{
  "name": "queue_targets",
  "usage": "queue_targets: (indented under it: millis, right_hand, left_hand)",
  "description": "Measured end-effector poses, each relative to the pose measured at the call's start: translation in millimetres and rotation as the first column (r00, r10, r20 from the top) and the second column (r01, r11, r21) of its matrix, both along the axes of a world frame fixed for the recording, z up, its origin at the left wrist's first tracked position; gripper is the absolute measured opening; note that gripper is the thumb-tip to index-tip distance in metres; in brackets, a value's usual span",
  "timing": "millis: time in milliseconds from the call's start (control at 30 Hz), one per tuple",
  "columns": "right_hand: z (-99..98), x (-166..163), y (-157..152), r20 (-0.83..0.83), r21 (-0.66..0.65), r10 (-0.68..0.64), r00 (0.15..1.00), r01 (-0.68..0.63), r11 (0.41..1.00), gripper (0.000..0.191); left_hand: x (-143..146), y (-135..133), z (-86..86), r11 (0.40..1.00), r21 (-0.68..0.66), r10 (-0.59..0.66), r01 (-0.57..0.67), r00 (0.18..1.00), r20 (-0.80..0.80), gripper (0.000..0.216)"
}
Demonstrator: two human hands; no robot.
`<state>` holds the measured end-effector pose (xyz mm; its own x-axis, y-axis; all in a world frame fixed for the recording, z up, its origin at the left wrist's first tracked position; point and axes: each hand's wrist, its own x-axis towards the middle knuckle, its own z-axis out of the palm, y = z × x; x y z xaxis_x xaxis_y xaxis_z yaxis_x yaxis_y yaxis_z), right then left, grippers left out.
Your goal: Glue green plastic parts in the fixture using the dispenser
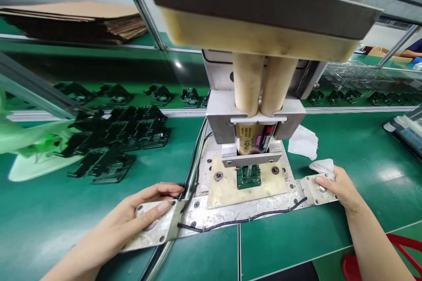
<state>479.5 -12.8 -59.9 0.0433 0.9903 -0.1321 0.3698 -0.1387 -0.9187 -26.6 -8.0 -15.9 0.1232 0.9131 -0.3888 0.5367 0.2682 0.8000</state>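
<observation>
Single head cam, no second view. It looks forward and down across the green worktop (296, 237), close on the press fixture (250, 140) at centre. Left hand (132, 219) and right hand (339, 186) enter low in frame; conveyor (184, 77) runs across behind.

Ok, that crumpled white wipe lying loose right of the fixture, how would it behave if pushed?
Probably floppy: the white wipe lies in soft creases, so it would likely bunch rather than slide whole. Likely very light too, thin and crumpled on the green mat.
</observation>
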Motion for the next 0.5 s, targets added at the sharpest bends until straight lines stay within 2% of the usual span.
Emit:
queue_targets:
  millis: [133,500]
  right_hand:
    - [-2.0,0.7,0.3,-0.005,0.011,-0.021,1.0,0.021,1.0,0.06]
    - [-5.5,4.2,-0.9,0.029,0.001,-0.035,0.999,0.035,0.999,0.058]
  left_hand:
    - [10.4,1.4,8.0,0.998,0.007,0.055,-0.055,0.998,-0.025,0.064]
    - [9.2,1.8,7.1,0.999,0.004,0.045,-0.045,0.999,-0.023,0.056]
